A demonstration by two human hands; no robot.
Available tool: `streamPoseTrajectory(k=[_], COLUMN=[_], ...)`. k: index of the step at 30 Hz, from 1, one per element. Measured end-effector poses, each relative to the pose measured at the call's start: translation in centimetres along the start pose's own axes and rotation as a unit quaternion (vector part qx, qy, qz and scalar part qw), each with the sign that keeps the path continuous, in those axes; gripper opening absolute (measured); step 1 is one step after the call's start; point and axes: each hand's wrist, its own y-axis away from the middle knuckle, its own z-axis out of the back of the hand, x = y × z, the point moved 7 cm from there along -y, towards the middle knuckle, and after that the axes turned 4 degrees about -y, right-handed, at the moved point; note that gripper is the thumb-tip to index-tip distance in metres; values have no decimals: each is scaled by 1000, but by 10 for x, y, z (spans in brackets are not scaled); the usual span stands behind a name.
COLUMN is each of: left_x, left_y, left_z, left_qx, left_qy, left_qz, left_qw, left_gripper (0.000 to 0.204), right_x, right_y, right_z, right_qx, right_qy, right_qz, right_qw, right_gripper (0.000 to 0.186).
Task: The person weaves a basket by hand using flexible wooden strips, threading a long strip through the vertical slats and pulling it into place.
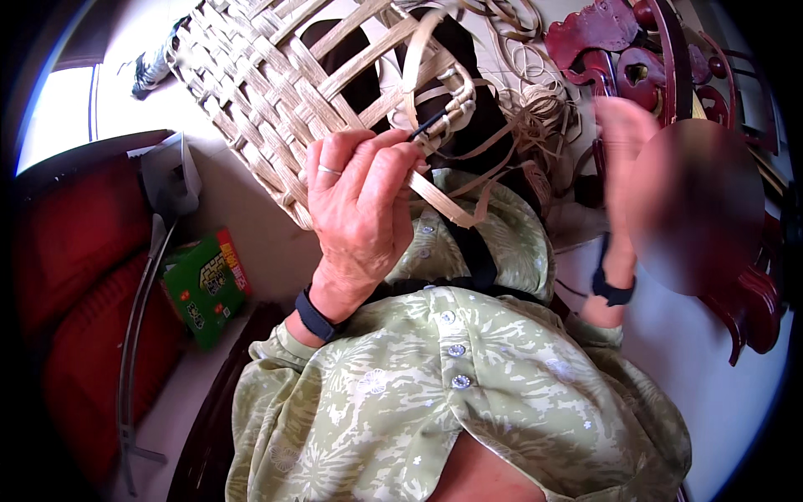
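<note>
A panel woven from flat pale tan strips slants across the upper left, with wide gaps in its weave on the right. White ties wrap its rounded rim. My left hand, a ring on one finger, is closed at the panel's near edge. From its fingertips a thin dark rod reaches toward the rim; its other end is hidden. Beside those fingers a loose flat strip curls down over my lap. My right hand is raised well to the right, apart from the panel, its fingers smeared by motion.
Tangled strips lie on the floor beyond my knees. Dark red carved wooden parts stand at the upper right, with a blurred round brown shape below. On the left are a red seat, a metal stand and a green box.
</note>
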Motion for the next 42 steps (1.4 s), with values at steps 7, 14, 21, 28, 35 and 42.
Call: streamPoseTrajectory(k=[7, 14, 21, 28, 35, 42], left_x=[-1, 0, -3, -4, -5, 0], left_y=[3, 3, 1, 6, 3, 2], left_z=[0, 4, 4, -1, 1, 0], left_qx=[14, 7, 9, 15, 14, 7], left_qy=[-7, -2, 6, -1, -4, 26], left_qz=[18, 30, 13, 15, 31, 23], left_qw=[1000, 1000, 1000, 1000, 999, 999], left_gripper=[24, 20, 20, 20, 21, 22], right_x=[58, -32, -103, 55, 29, -171], right_y=[67, -15, -32, 39, 29, -28], right_z=[-145, 52, 212, -114, -58, 322], right_qx=[133, 65, -260, 196, 283, -280], right_qy=[82, -361, 332, 148, -326, -46], right_qz=[320, -78, 70, 282, -72, -128], right_qw=[934, 927, 904, 927, 899, 950], right_gripper=[25, 12, 32, 33, 20, 32])
